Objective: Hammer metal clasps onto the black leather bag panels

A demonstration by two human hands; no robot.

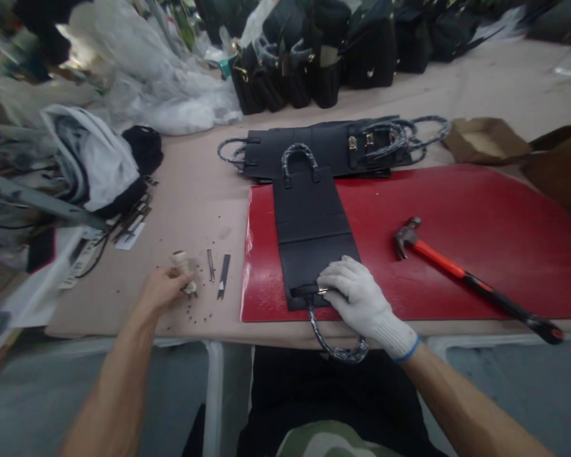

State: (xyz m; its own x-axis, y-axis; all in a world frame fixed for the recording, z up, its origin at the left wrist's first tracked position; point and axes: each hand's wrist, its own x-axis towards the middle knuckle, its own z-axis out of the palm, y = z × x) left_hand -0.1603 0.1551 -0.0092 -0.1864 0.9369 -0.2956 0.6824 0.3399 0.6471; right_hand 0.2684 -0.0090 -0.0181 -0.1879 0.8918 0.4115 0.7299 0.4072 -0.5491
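My bare left hand (164, 287) is closed around a small pale, stubby object (183, 270) at the left of the table; its exact kind is unclear. Small dark bits lie around it, and a metal rod (210, 265) and a thin fork-ended tool (224, 277) lie just to the right. In a white glove, my right hand (354, 295) bends its fingers over the near right edge of a black bag panel (311, 219), at a short strap with a shiny metal piece (322, 291). The panel lies flat, with a wrapped handle at each end.
Under the panel lies a red board (457, 190), with a claw hammer (461, 273) on its right side. More bag panels (304, 149) are stacked behind. Black bags (368, 47), clear plastic (157, 95) and an open cardboard box (488, 139) stand farther back.
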